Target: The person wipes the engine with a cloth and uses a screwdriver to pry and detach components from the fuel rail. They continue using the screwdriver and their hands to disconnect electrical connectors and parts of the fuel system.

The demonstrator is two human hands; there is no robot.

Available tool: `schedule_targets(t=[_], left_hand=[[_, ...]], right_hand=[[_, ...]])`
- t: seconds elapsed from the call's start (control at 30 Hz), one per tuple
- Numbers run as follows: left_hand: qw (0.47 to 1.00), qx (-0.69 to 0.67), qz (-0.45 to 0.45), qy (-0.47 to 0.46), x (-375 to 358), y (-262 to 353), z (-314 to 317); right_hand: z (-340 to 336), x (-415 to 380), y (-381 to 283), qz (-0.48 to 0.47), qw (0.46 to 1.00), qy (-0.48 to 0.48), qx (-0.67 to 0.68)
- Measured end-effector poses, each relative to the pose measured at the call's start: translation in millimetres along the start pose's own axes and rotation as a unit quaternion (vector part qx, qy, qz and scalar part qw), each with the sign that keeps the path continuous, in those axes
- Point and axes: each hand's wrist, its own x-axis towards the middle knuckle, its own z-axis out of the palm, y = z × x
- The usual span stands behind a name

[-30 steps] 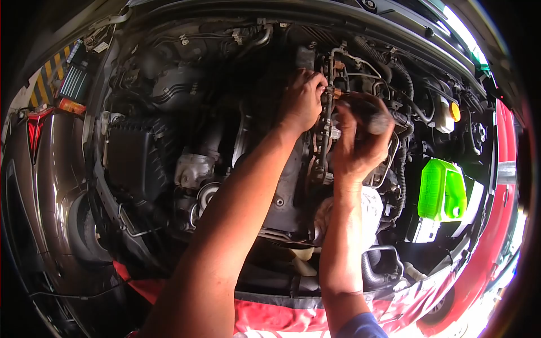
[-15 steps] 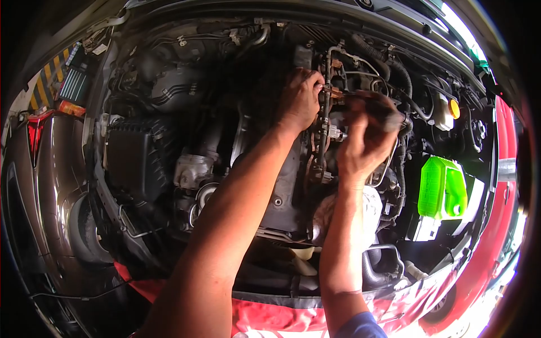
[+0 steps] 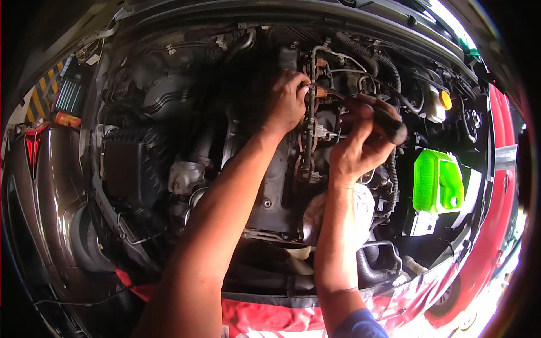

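Here, under the raised bonnet of a car, a person leans over the dark, grimy engine (image 3: 270, 186) with both bare hands deep among its pipes. The left hand (image 3: 286, 104) is closed, fingertips pinching a small orange-brown fitting (image 3: 320, 92) on the thin upright metal pipe rail (image 3: 309, 124) near the back of the bay. The right hand (image 3: 358, 149) is clenched round the thick black handle of a screwdriver-like tool (image 3: 389, 125), whose slim shaft runs up and left to the same fitting; its tip is too small to make out. The fitting sits in place on the rail with the tool against it, so the work on it looks unfinished. A pale crumpled rag (image 3: 318, 217) lies below the right wrist, and a bright green plastic cover (image 3: 437, 183) stands well to the right.
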Motion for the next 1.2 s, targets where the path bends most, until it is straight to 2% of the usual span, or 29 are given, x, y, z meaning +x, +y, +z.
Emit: schedule_targets(t=[0.27,0.37,0.4,0.57,0.63,0.7,0.73,0.83,0.93,0.97,1.03,1.1,1.17,1.2], left_hand=[[0.999,0.037,0.008,-0.011,0.2,2.7,2.1],[0.997,0.059,-0.046,-0.029,0.1,11.5,0.1],[0.997,0.062,-0.03,-0.023,0.5,9.6,0.2],[0.995,0.062,-0.073,-0.025,-0.9,5.6,4.8],[0.99,0.079,-0.105,-0.044,-1.5,10.1,2.4],[0.988,0.089,-0.117,-0.043,-0.5,15.3,0.0],[0.981,0.116,-0.138,-0.066,1.3,20.2,-2.9],[0.982,0.135,-0.112,-0.068,-1.9,11.1,-0.6],[0.983,0.149,-0.08,-0.077,-3.1,-2.8,-1.2],[0.981,0.151,-0.087,-0.084,-2.0,2.0,-2.2],[0.982,0.15,-0.077,-0.084,-0.8,1.7,-2.6],[0.98,0.152,-0.086,-0.095,0.4,4.5,-3.4],[0.98,0.157,-0.064,-0.101,1.0,3.8,-3.3],[0.98,0.156,-0.059,-0.104,2.4,1.2,-3.9]], right_hand=[[-1.3,5.9,-1.7,0.009,0.997,0.074,-0.022],[-3.0,5.6,-1.6,0.033,0.997,0.076,-0.011],[-2.7,6.0,-0.9,0.037,0.996,0.08,-0.006],[-3.3,5.5,7.7,0.054,0.995,0.082,0.021],[2.9,12.1,-10.3,0.104,0.989,0.096,0.048],[-1.2,20.8,-43.8,0.07,0.993,0.085,0.052],[-11.5,27.1,-65.8,0.087,0.989,0.075,0.092],[-70.6,27.9,-111.0,0.093,0.981,0.085,0.15],[-161.1,11.4,-111.3,0.242,0.926,0.049,0.287],[-182.5,5.0,-103.6,0.291,0.892,0.048,0.343],[-208.4,-7.7,-97.7,0.341,0.854,0.057,0.389],[-221.9,-19.9,-95.6,0.364,0.856,0.025,0.366],[-220.9,-21.5,-110.9,0.396,0.823,0.039,0.405],[-219.9,-22.8,-108.7,0.396,0.817,0.01,0.419]])
